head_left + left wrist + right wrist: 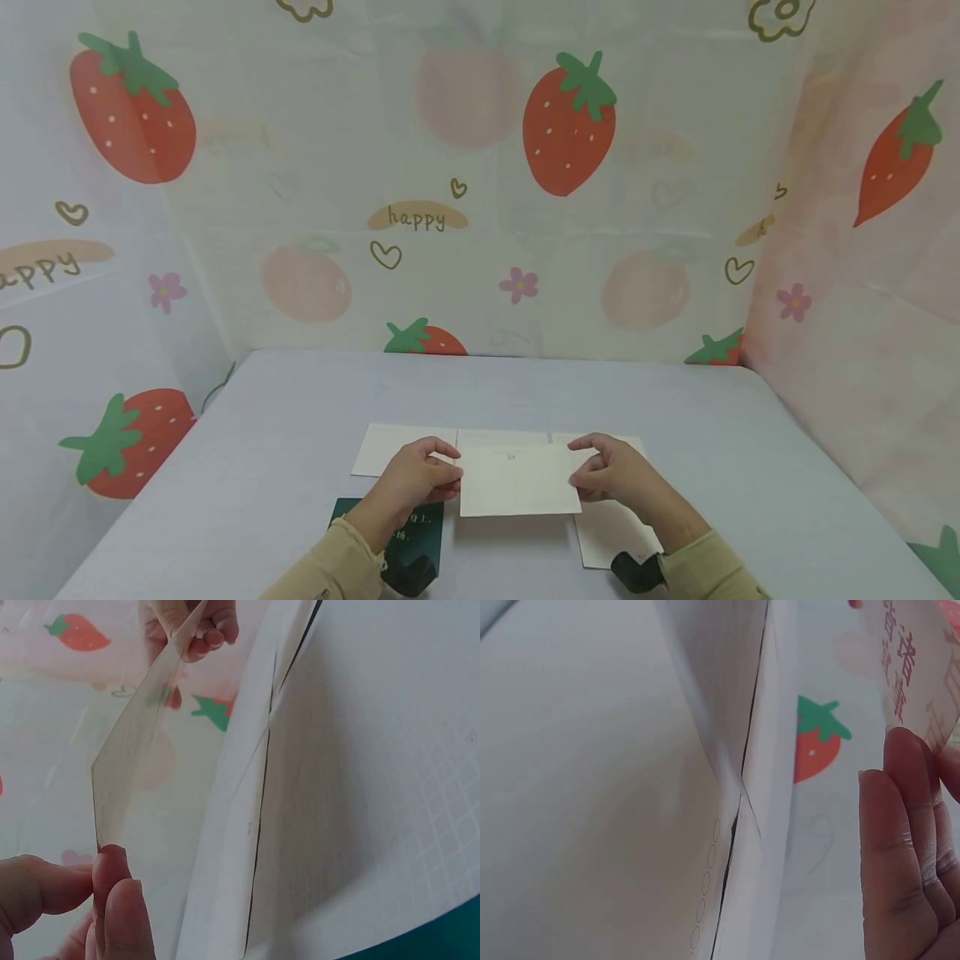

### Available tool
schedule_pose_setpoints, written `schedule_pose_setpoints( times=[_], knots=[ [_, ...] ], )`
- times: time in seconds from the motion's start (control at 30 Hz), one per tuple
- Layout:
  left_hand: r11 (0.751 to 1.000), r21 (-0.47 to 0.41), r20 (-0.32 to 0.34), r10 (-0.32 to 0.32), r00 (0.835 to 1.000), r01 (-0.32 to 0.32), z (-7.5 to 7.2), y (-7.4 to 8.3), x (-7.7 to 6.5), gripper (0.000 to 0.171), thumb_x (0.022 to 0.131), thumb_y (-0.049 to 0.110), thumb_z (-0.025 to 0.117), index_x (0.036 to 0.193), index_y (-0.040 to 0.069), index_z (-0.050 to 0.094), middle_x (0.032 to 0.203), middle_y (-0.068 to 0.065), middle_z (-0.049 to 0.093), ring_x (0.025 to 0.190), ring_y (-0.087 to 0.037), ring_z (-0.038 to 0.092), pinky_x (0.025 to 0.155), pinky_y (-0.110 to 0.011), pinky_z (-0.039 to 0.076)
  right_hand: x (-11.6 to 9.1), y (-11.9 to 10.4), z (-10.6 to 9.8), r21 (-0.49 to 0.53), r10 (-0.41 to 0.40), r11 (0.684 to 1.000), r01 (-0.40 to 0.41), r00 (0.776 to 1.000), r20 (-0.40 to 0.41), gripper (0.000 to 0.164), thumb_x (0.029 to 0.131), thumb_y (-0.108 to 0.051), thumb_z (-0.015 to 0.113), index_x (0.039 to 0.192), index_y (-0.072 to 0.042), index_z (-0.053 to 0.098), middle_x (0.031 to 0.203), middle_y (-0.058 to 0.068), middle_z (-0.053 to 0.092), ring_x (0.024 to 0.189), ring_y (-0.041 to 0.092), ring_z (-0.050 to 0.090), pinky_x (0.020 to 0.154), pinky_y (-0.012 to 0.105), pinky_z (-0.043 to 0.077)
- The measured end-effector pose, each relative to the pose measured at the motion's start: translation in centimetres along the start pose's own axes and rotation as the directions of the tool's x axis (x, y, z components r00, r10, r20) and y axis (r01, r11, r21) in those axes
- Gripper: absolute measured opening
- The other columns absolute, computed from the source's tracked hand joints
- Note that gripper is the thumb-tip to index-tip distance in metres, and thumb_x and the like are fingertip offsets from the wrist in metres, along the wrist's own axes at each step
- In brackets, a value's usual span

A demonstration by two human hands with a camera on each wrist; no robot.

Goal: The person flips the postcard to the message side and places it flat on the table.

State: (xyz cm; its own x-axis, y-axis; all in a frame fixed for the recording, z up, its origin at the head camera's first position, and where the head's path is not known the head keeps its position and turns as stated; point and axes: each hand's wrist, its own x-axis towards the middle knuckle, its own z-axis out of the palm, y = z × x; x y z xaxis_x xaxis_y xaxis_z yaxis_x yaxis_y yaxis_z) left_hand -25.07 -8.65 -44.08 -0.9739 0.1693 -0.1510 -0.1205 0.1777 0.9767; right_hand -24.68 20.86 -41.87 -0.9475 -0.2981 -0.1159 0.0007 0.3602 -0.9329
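A cream card [519,483], probably a postcard, is held up above the table by its two short sides. My left hand [420,477] pinches its left edge between thumb and fingers, which the left wrist view shows close up on the card [124,780]. At the opposite edge, my right hand [611,471] pinches the card too. Red characters cover the face of the card [907,667] seen in the right wrist view. Under my left forearm lies a dark green card [427,533] with white writing, partly hidden. A pale card [611,537] lies beneath my right wrist.
Behind the hands, a row of pale cards lies side by side: a left card [397,446], a middle card [502,437] and a right card partly covered by my right hand. The white table [187,517] meets a strawberry-print curtain [480,167] at its back and sides.
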Motion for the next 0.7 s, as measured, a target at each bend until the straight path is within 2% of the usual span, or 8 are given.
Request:
schedule_pose_setpoints(
  times=[0.2,0.37,0.53,0.7],
  knots=[
    [1.0,0.011,0.003,-0.003,1.0,0.002,0.01,0.05,0.01,0.035,0.081,0.011,0.067,0.113,0.003,0.055,0.074,-0.007,0.066,0.066,-0.016,0.064,0.064,-0.03,0.055,-0.04,0.0,-0.03,-0.006,-0.002,1.0,0.003,1.0,0.013,0.06,0.08,-0.006,0.068,0.132,0.004,0.039,0.079,0.008,0.065,0.071,0.022,0.064,0.068,0.036,0.055],
    [1.0,0.009,0.031,-0.005,1.0,0.005,-0.02,0.06,0.04,0.044,0.082,0.009,0.066,0.123,0.004,0.053,0.075,-0.006,0.065,0.067,-0.016,0.063,0.065,-0.031,0.055,-0.16,0.0,-0.09,-0.001,-0.006,1.0,0.006,1.0,0.027,0.066,0.08,-0.005,0.068,0.136,0.003,0.035,0.078,0.008,0.065,0.071,0.024,0.063,0.068,0.036,0.054],
    [1.0,0.015,0.047,-0.01,0.999,0.009,0.07,0.22,-0.1,0.048,0.082,0.008,0.066,0.127,0.006,0.052,0.074,-0.006,0.064,0.066,-0.015,0.063,0.065,-0.031,0.055,-0.18,-0.02,-0.02,-0.027,-0.003,1.0,0.003,1.0,0.018,0.06,0.08,-0.006,0.067,0.132,0.004,0.04,0.076,0.007,0.064,0.068,0.021,0.063,0.067,0.035,0.054],
    [1.0,0.015,0.047,-0.013,0.999,0.012,0.13,0.23,-0.14,0.042,0.082,0.009,0.066,0.123,0.006,0.055,0.074,-0.006,0.064,0.065,-0.015,0.063,0.065,-0.031,0.055,-0.17,0.11,0.12,-0.058,0.001,0.998,-0.001,1.0,-0.005,0.049,0.082,-0.007,0.066,0.126,0.004,0.046,0.075,0.006,0.064,0.067,0.02,0.062,0.065,0.035,0.054]
  ],
)
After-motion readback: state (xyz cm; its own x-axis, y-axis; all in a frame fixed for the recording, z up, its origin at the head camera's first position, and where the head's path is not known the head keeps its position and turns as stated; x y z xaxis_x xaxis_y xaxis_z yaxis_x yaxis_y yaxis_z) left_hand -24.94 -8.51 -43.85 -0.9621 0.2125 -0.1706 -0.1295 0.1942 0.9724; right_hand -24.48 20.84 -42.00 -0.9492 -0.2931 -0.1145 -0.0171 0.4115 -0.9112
